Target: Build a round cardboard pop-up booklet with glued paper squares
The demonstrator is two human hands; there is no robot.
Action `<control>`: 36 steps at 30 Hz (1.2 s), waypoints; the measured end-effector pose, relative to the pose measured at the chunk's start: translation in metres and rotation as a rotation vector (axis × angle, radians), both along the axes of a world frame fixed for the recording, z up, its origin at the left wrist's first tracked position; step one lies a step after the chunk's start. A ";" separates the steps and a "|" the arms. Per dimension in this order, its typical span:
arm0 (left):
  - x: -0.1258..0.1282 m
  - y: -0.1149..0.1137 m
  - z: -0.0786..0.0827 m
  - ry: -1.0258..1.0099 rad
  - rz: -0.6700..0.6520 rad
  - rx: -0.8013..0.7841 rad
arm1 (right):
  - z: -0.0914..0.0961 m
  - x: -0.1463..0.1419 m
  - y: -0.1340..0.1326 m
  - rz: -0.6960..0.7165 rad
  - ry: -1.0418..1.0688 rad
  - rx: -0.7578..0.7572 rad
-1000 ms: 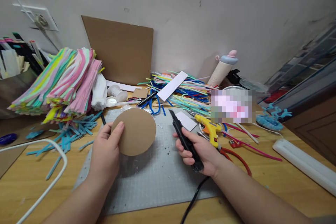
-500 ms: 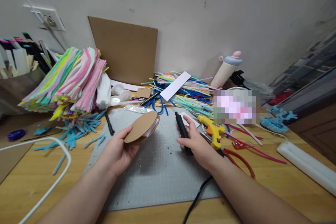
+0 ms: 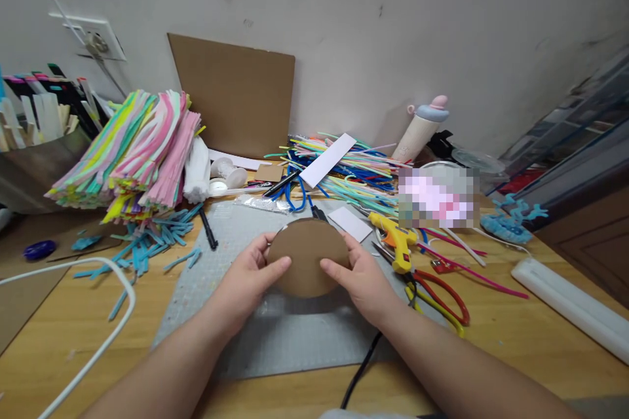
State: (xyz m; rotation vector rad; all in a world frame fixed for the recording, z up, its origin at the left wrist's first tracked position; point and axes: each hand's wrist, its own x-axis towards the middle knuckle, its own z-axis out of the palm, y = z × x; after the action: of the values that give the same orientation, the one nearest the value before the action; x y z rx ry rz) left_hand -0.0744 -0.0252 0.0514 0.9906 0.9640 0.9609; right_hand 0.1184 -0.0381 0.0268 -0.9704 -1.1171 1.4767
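A round brown cardboard disc (image 3: pixel 309 258) is held over the grey cutting mat (image 3: pixel 275 347), its flat face toward me. My left hand (image 3: pixel 260 272) is closed on its left edge, thumb on the face and fingers behind. On the opposite edge my right hand (image 3: pixel 361 275) grips it the same way. Whatever lies under the disc is hidden. Just past its far edge shows the tip of a black tool (image 3: pixel 318 213), mostly covered. A white paper piece (image 3: pixel 350 224) lies beside my right fingers.
Right of my hand are a yellow glue gun (image 3: pixel 396 239), red-handled pliers (image 3: pixel 452 298) and a white power strip (image 3: pixel 570 308). Bundled pipe cleaners (image 3: pixel 147 144) stand at left, with blue cut pieces (image 3: pixel 142 242) and a black pen (image 3: pixel 208 229) nearby. A bottle (image 3: pixel 420 131) leans behind.
The disc has moved right and turned face-on to me. My right hand has let go of the black tool and taken hold of the disc's right side.
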 end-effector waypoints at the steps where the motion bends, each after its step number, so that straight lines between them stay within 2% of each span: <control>1: 0.000 -0.001 0.000 0.027 -0.037 0.023 | 0.001 0.000 0.000 0.007 -0.045 0.001; 6: -0.006 0.003 -0.004 0.341 -0.111 0.172 | 0.000 0.006 0.000 0.074 -0.271 0.125; 11: -0.006 0.005 -0.010 0.479 -0.115 0.232 | -0.005 0.006 0.000 0.095 -0.277 0.118; 13: -0.005 0.004 -0.010 0.446 -0.088 0.198 | -0.005 0.007 0.001 0.101 -0.183 0.071; 18: -0.003 0.001 -0.004 0.162 -0.083 0.020 | 0.002 0.011 0.000 0.183 0.189 -0.180; 20: -0.003 0.001 -0.005 0.151 -0.029 -0.033 | 0.004 0.012 -0.001 0.208 0.230 -0.236; 22: -0.003 0.003 -0.007 0.180 0.078 -0.120 | 0.005 0.011 -0.001 0.218 0.235 -0.252; 25: -0.004 0.010 -0.011 0.068 0.156 -0.205 | 0.004 0.012 -0.001 0.177 0.265 -0.271; 27: -0.005 0.012 -0.010 -0.001 0.188 -0.137 | 0.003 0.012 0.000 0.086 0.315 -0.297; 30: -0.006 0.009 -0.006 0.081 0.231 0.116 | 0.003 0.014 0.003 -0.025 0.367 -0.357; 33: -0.008 0.003 -0.006 0.285 0.022 0.427 | 0.005 0.016 0.007 -0.003 0.418 -0.406; 34: -0.010 0.003 -0.009 0.370 -0.035 0.483 | 0.006 0.018 0.009 -0.004 0.437 -0.411; 35: -0.013 0.005 -0.012 0.430 -0.006 0.492 | 0.007 0.019 0.010 -0.023 0.453 -0.409; 36: -0.015 0.008 -0.017 0.468 0.086 0.449 | 0.007 0.021 0.012 -0.051 0.458 -0.397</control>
State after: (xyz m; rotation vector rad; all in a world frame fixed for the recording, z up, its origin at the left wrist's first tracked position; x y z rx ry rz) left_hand -0.0896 -0.0167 0.0348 1.6107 1.2101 1.0655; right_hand 0.1393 -0.0264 0.0341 -0.8511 -0.4760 1.8011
